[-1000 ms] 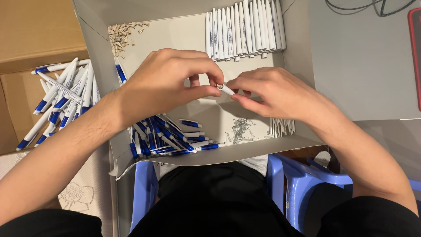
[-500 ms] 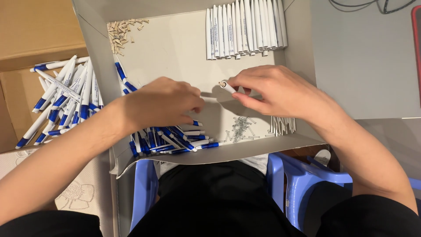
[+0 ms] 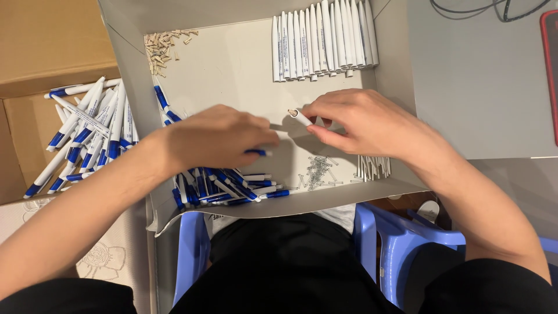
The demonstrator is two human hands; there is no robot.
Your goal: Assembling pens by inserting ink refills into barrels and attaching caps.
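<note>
A shallow grey cardboard tray (image 3: 133,87), its flaps folded up, sits at centre over the lap. To its left stands an open brown cardboard box (image 3: 52,46) with a raised flap. At the far right edge, a red-rimmed device with a dark screen (image 3: 550,70) lies on the grey tabletop.

The left hand (image 3: 218,139) hides most of the blue-tipped part (image 3: 258,153) it grips.

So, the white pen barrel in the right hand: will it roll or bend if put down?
The white barrel looks round and smooth, so it would probably roll. It seems rigid plastic, unlikely to bend. The right hand pinches it with fingertips only, suggesting it is light.
</note>
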